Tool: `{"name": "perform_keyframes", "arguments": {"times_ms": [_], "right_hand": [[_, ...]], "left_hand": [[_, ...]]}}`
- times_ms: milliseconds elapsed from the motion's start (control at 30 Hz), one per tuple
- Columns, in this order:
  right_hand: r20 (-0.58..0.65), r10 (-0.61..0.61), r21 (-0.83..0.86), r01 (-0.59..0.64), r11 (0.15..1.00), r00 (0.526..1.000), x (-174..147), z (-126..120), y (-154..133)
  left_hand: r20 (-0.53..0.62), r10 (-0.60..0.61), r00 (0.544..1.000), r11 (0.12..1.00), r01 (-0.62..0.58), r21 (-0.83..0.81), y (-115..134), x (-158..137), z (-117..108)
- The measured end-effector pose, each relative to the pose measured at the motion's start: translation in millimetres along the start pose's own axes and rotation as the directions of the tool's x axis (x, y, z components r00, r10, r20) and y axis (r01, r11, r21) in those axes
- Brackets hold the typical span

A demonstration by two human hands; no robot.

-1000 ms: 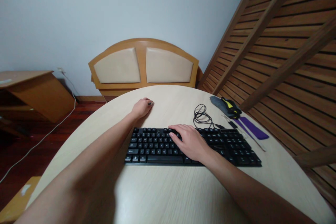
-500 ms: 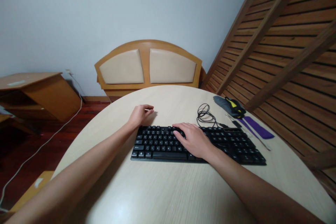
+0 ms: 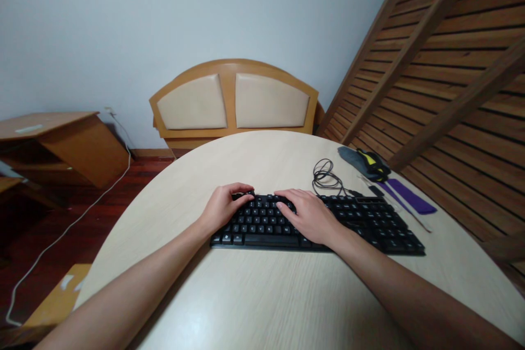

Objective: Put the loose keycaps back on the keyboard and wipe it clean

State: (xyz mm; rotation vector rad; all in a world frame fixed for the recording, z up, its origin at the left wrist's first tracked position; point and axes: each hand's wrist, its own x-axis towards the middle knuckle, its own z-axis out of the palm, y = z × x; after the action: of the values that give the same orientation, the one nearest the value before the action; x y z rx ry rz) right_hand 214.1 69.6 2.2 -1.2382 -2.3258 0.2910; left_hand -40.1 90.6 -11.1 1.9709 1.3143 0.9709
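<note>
A black keyboard (image 3: 270, 240) lies flat on a pale round table, its long side towards me. My left hand (image 3: 223, 208) is at the keyboard's upper left, with thumb and fingers bent close together over the top row of keys. Whatever is between those fingertips is too small and dark to make out. My right hand (image 3: 309, 213) rests palm down across the middle of the keyboard, its fingers stretched towards the far edge and the thumb apart over the keys. The keys under both hands are hidden.
A coiled black cable (image 3: 326, 175) lies behind the keyboard. To the right are a grey, black and yellow item (image 3: 369, 164), a purple strip (image 3: 412, 196) and a thin stick (image 3: 414, 221). Beyond the table (image 3: 229, 295) stand a padded headboard (image 3: 270, 101) and wooden slats (image 3: 451, 93).
My left hand has come down and right from behind the keyboard's left corner onto its top row. My right hand stays on the keys. The view has shifted slightly.
</note>
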Motion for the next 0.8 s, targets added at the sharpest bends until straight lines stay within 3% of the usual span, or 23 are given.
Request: {"name": "perform_keyframes", "arguments": {"times_ms": [367,567,800], "right_hand": [[-0.001,0.003,-0.012,-0.003,1.000,1.000,0,1,-1],[0.003,0.012,-0.010,-0.012,1.000,1.000,0,1,-1],[-0.002,0.009,-0.005,-0.009,1.000,1.000,0,0,-1]], "left_hand": [[0.111,0.154,0.982,0.955,-0.177,0.238,11,4,-1],[0.154,0.089,0.984,0.968,-0.122,0.219,13,10,5],[0.177,0.073,0.981,0.994,-0.087,0.072,8,12,6]]}}
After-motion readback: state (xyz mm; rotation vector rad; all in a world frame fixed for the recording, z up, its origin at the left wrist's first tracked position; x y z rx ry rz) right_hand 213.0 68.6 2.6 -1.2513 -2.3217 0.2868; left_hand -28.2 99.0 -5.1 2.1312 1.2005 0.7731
